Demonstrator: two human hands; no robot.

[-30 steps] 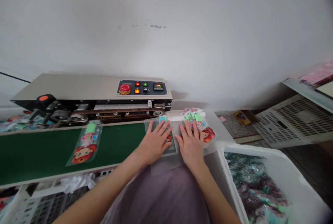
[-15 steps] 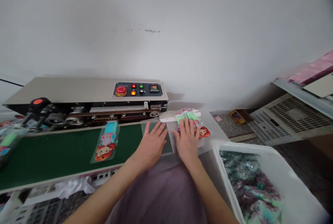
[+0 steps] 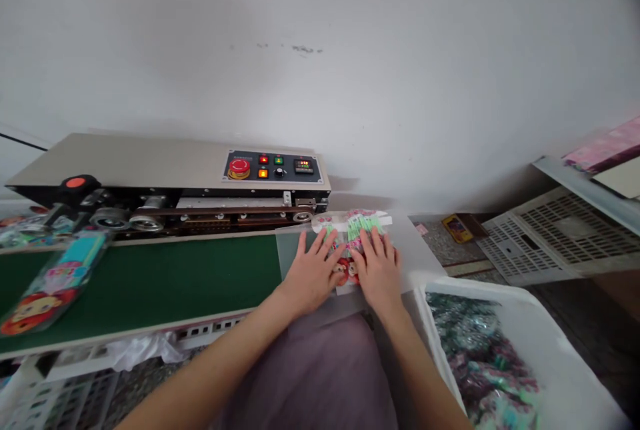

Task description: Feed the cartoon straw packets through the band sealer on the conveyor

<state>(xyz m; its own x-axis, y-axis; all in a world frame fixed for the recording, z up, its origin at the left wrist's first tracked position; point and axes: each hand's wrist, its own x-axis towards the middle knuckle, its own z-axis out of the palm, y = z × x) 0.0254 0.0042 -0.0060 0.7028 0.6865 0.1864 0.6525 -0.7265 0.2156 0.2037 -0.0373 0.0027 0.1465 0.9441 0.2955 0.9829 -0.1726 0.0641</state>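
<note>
My left hand (image 3: 311, 275) lies with fingers spread over the clear sheet at the belt's right end, its fingertips and thumb at a flat plastic packet. That packet is partly hidden beneath it. My right hand (image 3: 381, 277) rests flat, fingers extended, on a stack of clear packets (image 3: 364, 222) with pale green contents and red-haired cartoon figures. Further left, a packet (image 3: 50, 283) with a blue top and a red-haired cartoon face lies on the green conveyor belt (image 3: 200, 277).
A band sealing machine (image 3: 150, 163) with lit buttons and a red stop knob (image 3: 239, 169) stands behind the belt. At right is a white foam box (image 3: 560, 363) holding many bagged items. Plastic crates (image 3: 530, 230) stand beyond it, near a small yellow box (image 3: 456, 229).
The blue-topped packet has travelled left along the belt. My left hand has shifted right, close to my right hand, and a packet now shows between them.
</note>
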